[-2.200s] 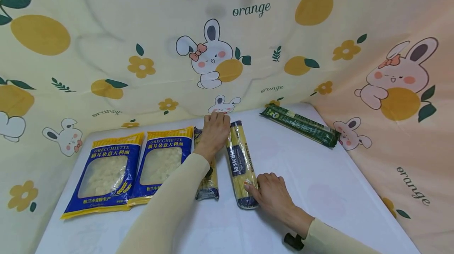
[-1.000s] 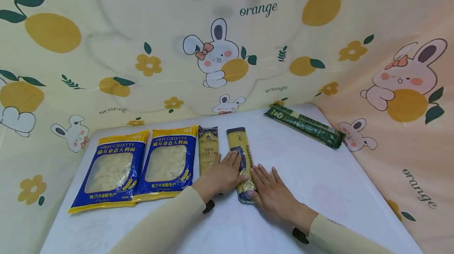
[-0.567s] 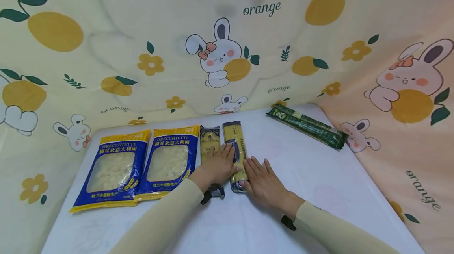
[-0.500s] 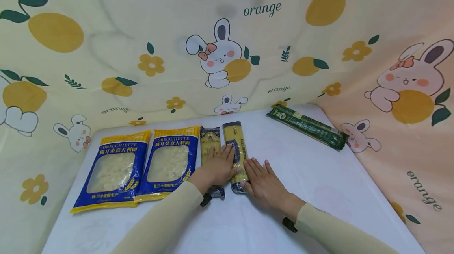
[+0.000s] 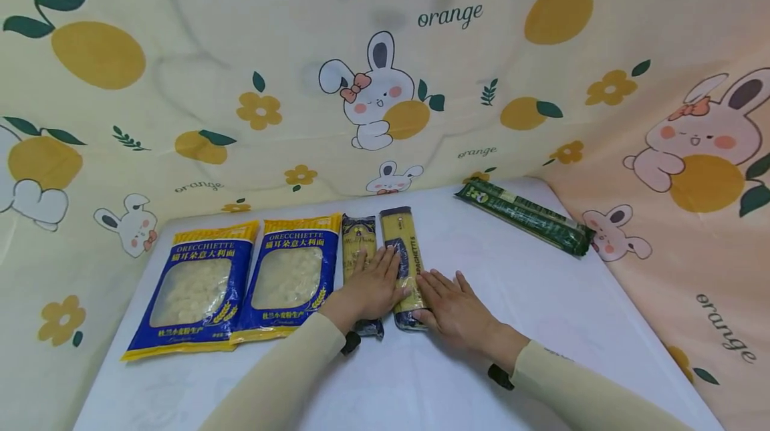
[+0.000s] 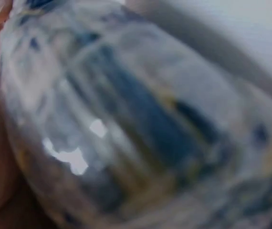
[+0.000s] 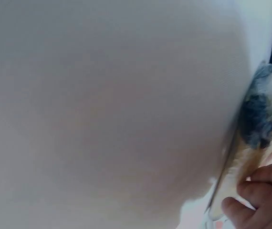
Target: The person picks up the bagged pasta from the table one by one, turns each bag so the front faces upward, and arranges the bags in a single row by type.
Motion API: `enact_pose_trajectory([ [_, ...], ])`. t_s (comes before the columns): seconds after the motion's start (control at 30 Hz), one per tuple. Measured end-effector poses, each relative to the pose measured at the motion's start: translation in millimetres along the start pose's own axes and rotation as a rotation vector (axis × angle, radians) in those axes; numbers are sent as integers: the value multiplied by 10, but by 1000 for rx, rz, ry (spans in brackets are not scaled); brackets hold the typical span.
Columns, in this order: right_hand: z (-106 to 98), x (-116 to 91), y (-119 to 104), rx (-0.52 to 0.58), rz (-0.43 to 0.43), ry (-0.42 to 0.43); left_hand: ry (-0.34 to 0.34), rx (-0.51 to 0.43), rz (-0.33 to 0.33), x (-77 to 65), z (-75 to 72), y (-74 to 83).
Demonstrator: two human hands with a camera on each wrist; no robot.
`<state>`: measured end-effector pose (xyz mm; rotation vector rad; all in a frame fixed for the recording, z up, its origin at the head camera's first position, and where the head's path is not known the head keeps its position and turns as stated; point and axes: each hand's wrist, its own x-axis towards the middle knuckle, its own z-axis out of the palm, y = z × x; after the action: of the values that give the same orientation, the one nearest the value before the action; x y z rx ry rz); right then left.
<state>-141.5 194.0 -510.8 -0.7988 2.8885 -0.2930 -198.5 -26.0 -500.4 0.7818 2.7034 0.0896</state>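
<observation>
Two long spaghetti packs lie almost parallel, a thin strip of tabletop between their upper parts. My left hand (image 5: pixel 371 287) rests across them with straight fingers, its fingertips over the left spaghetti pack (image 5: pixel 359 238) and the near side of the right spaghetti pack (image 5: pixel 397 224). Along the right pack's right edge lies my right hand (image 5: pixel 460 311), fingers extended, thumb at the pack's lower end. A blurred, shiny pack end (image 6: pixel 141 133) fills the left wrist view. In the right wrist view, fingers (image 7: pixel 265 200) lie against a pack with a dark end (image 7: pixel 260 114).
Left of the spaghetti stand two blue and yellow orecchiette bags, the outer bag (image 5: pixel 192 291) and the inner bag (image 5: pixel 287 277), side by side. A green long pack (image 5: pixel 526 217) lies aslant at the back right of the white table (image 5: pixel 541 324). A printed curtain (image 5: pixel 289 50) hangs behind.
My left hand has come down from the left pack's top end onto both packs. The right spaghetti pack has slid left, closer to the other, with my right hand along its side.
</observation>
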Motion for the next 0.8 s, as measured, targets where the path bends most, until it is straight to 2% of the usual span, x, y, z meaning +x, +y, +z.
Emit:
enact_pose_trajectory([
  [0.13,-1,10,119,-10,-11,28,-15,-9,-7,26,34,-6],
  [0.23,-14,34,287,-48,6,81,-23,-5,-12,34,45,-9],
  [0.4,-76,81,745,-102,114,132,-21,13,-19,21,33,-7],
  [0.6,-254,66,1391,-158,259,124,-17,37,-17,43,76,7],
  [0.8,-438,27,1859,-152,349,59,-17,55,-28,23,71,6],
])
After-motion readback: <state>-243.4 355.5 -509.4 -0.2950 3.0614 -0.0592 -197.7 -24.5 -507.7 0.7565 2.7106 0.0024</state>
